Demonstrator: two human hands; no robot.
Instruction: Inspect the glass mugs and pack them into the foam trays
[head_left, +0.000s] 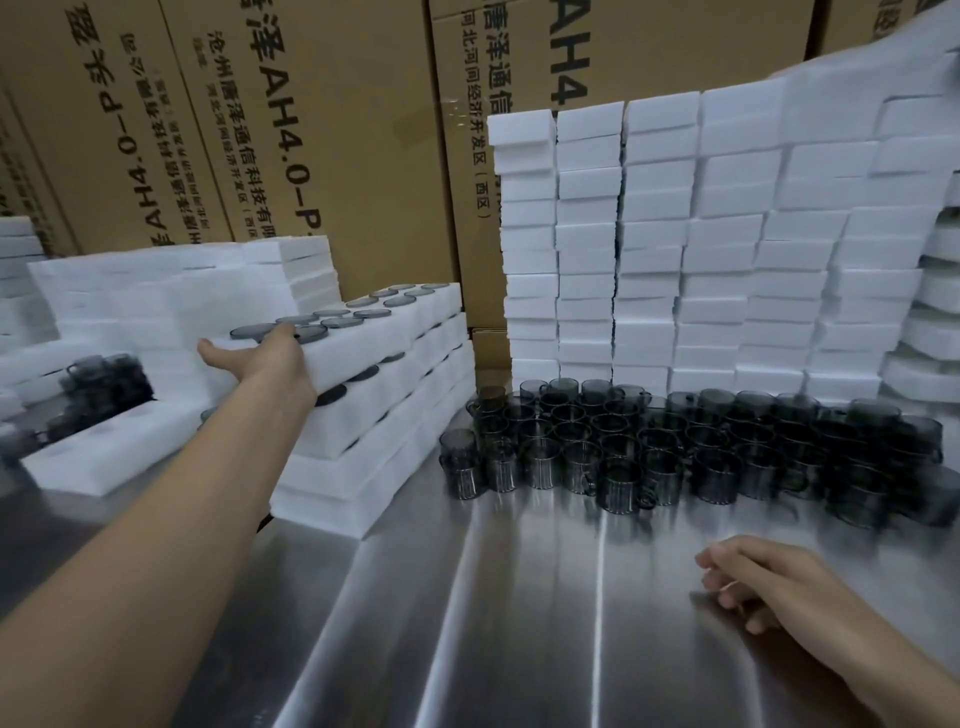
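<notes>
on a brushed steel worktop (467, 623) in a packing room, a person reaches out with both bare arms. the left hand (262, 351) is against the near end of the top foam tray (374, 325), which sits on a stack of filled trays (363, 447) at the left. its thumb lies spread along the foam and its fingers pass over the top edge beside a mug rim, so i cannot tell whether they hook onto the tray or only press it. the right hand (763, 582) hovers low over the steel at the lower right, fingers loosely curled, holding nothing. the loose glass mugs (649, 447) stand crowded together at the back of the worktop, between the filled stack and a tall wall of white foam blocks (675, 249). printed cardboard cartons (311, 130) rise behind.

the step looks like settling the finished tray on its stack. it would go best with a flat, even push at the tray's end, keeping its edges flush with the trays below, since foam this light is likely to slide or tip.

the mugs are smoky grey, see-through, ribbed cylinders with small handles. those in the tray show only as dark round rims. the foam is matte and blocky, and the steel is glossy with streaked reflections.
</notes>
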